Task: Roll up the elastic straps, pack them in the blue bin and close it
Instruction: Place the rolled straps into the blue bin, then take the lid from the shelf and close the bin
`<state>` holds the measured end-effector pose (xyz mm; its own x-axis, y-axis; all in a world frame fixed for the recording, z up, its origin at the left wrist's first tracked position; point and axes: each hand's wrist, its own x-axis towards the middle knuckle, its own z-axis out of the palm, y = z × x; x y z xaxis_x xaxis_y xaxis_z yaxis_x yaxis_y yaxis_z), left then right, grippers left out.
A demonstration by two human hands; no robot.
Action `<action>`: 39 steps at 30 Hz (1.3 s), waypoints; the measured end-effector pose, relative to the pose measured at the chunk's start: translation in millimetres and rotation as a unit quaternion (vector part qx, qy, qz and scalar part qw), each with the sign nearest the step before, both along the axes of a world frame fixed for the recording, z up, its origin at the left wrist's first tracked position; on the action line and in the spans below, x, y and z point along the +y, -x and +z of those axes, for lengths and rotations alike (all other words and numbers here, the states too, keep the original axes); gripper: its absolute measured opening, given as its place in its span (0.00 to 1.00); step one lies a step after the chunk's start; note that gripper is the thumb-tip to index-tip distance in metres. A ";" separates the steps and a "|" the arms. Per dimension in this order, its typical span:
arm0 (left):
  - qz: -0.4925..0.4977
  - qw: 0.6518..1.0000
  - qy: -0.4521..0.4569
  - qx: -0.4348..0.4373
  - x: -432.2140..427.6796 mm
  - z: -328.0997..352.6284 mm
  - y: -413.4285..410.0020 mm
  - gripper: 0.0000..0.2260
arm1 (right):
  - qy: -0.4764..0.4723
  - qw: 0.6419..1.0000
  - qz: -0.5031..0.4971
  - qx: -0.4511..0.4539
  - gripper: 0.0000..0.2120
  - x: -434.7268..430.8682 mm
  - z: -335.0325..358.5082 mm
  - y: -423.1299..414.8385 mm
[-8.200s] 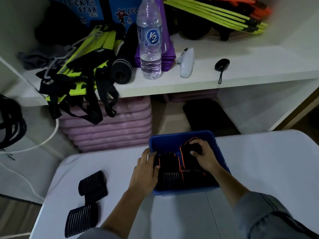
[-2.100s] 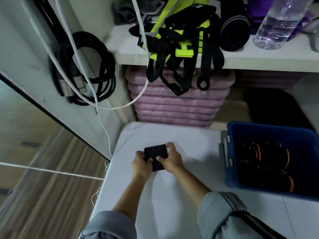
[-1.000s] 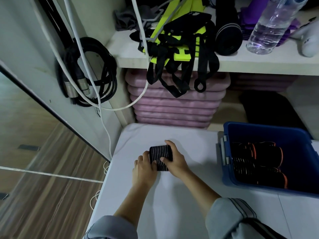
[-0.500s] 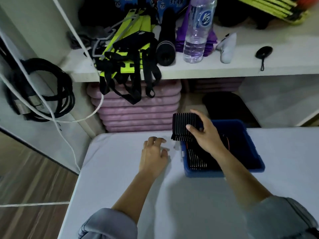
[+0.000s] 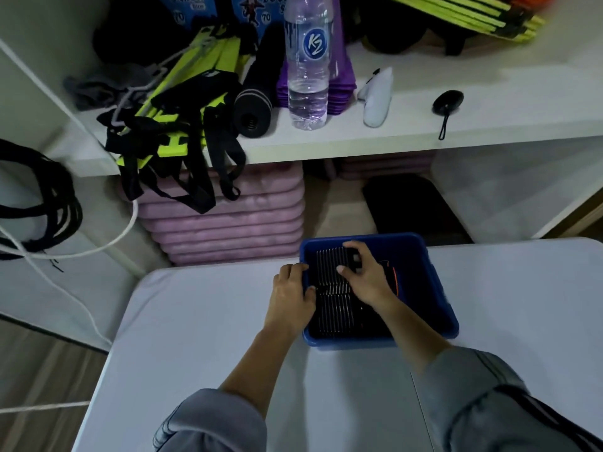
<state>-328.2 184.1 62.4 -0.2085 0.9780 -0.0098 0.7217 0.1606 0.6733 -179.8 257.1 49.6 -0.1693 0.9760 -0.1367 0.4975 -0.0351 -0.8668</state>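
The blue bin (image 5: 434, 298) stands on the white table (image 5: 202, 337), lid not in view. Inside it lie several rolled black ribbed straps, some with orange edging (image 5: 393, 275). My right hand (image 5: 365, 278) is inside the bin, fingers curled on a rolled black strap (image 5: 329, 264) at the far left corner. My left hand (image 5: 290, 298) rests on the bin's left rim, fingers hooked over the edge and touching the straps.
A white shelf (image 5: 424, 125) behind the table carries a water bottle (image 5: 308, 60), yellow-black harness straps (image 5: 169, 125), a black roller, purple pads and a white item. Pink mats (image 5: 228, 223) are stacked beneath. Black cables (image 5: 39, 197) hang left; wooden floor lies left of the table.
My right hand carried the rolled strap from the table's left side and lowered it into the bin. My left hand moved from the tabletop to the bin's left rim.
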 end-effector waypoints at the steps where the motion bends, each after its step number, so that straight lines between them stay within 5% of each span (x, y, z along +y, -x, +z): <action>1: 0.004 1.000 -0.001 0.001 1.1 -0.6 -0.8 0.20 | 0.005 1.000 0.002 -0.009 0.21 1.4 -5.8 3.7; 22: 0.015 0.995 0.010 0.102 -1.2 21.6 -6.0 0.20 | -0.084 0.985 0.052 -0.140 0.20 -13.2 14.2 -9.2; 31: -0.020 0.990 -0.119 0.073 14.2 171.7 -14.5 0.11 | -0.250 0.952 0.035 -0.171 0.08 -12.5 185.8 -39.0; 39: -0.029 0.955 -0.293 0.047 19.7 345.4 -15.2 0.07 | -0.418 0.892 -0.055 -0.161 0.10 -12.5 361.0 -41.9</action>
